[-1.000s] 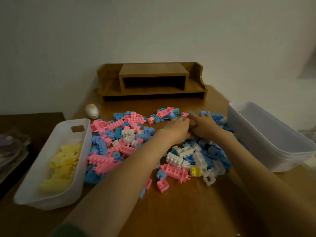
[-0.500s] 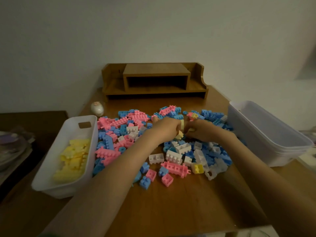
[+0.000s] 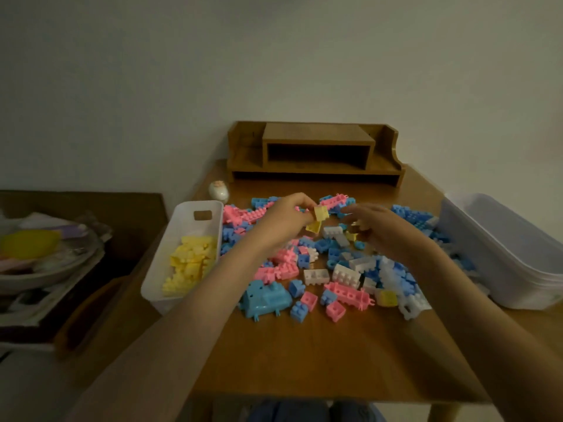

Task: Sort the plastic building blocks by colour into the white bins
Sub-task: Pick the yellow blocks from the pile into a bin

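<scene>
In the head view, the left hand [image 3: 285, 222] is raised over the far part of the bench [image 3: 320, 354], and its fingers [image 3: 300, 205] pinch yellow blocks [image 3: 318, 219] above the mixed pile [image 3: 335, 263]. The right hand [image 3: 379, 228] hovers beside it, palm down, fingers loosely curled; something small and yellow seems to be under them, but I cannot tell if they hold it. The pile of pink, blue and white blocks lies in the middle of the bench, between the left bin [image 3: 195, 214], which already has yellow pieces, at the left edge, and the right bin [image 3: 499, 257] at the right edge. I think the blocks are light, stiff and a little smooth, so a pinch on the flat sides is enough. Both forearms reach forward from the near edge.
</scene>
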`<state>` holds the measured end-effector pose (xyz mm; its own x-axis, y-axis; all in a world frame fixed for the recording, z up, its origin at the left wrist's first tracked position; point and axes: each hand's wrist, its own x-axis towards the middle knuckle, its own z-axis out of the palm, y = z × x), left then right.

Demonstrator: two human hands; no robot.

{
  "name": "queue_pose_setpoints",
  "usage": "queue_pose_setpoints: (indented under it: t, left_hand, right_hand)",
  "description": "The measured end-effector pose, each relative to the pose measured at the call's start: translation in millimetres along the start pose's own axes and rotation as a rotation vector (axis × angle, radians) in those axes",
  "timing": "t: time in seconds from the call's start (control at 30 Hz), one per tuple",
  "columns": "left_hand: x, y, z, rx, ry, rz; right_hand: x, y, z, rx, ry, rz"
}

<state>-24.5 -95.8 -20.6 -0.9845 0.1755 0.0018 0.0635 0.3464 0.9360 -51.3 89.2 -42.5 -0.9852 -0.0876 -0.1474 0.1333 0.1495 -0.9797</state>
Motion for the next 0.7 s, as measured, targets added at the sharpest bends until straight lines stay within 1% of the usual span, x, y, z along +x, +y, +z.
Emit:
queue_pose_setpoints:
  t: [0.07,0.1,0.13,0.17,0.23,0.3,0.37,0.43,0.47,0.53,0.57,0.6,0.63,0.7]
  left_hand:
    - [-11.7,-1.4,-8.0,-0.231,0.000,-0.072]
    - [-16.1,-2.6,-10.6,-0.310,0.003,-0.096]
    - [-20.1,-4.2,-13.0,-0.349,0.006,-0.111]
    - [-24.1,-6.0,-16.2,-0.358,0.012,-0.120]
    - [-30.7,-8.1,-24.5,-0.321,0.040,-0.114]
    - [-35.8,-8.7,-37.0,-0.222,0.092,-0.073]
    - [-40.8,-9.8,-52.9,0.008,0.176,-0.010]
    - [-48.9,-13.1,-74.3,0.316,0.293,0.037]
    - [-51.9,-15.4,-83.3,0.468,0.344,0.049]
    - [-59.3,-22.9,-103.7,0.717,0.433,0.035]
    - [-63.5,-27.8,-113.5,0.803,0.466,0.010]
    - [-67.2,-32.4,-122.3,0.856,0.486,-0.026]
    - [-70.5,-37.4,-130.4,0.877,0.494,-0.070]
    - [-72.9,-45.8,-138.9,0.878,0.459,-0.134]
  right_hand:
    - [-5.6,-8.3,15.1,0.482,-0.068,0.145]
    - [-9.0,-11.6,22.5,0.642,-0.086,0.214]
    - [-11.8,-14.1,30.5,0.740,-0.094,0.267]
    - [-13.9,-15.4,38.6,0.788,-0.099,0.303]
    - [-18.4,-18.1,55.4,0.799,-0.115,0.345]
    - [-22.1,-21.4,70.3,0.790,-0.137,0.348]
    - [-24.4,-27.8,83.1,0.728,-0.176,0.318]
    - [-26.9,-36.5,102.7,0.599,-0.250,0.253]
    - [-27.5,-39.8,111.6,0.504,-0.265,0.193]
    - [-27.2,-43.0,133.1,0.173,-0.267,-0.001]
    - [-30.1,-44.5,145.5,-0.012,-0.276,-0.108]
    - [-34.4,-45.8,158.5,-0.147,-0.298,-0.207]
    - [-39.5,-46.1,171.8,-0.214,-0.342,-0.287]
    - [-46.4,-40.9,196.7,-0.264,-0.429,-0.413]
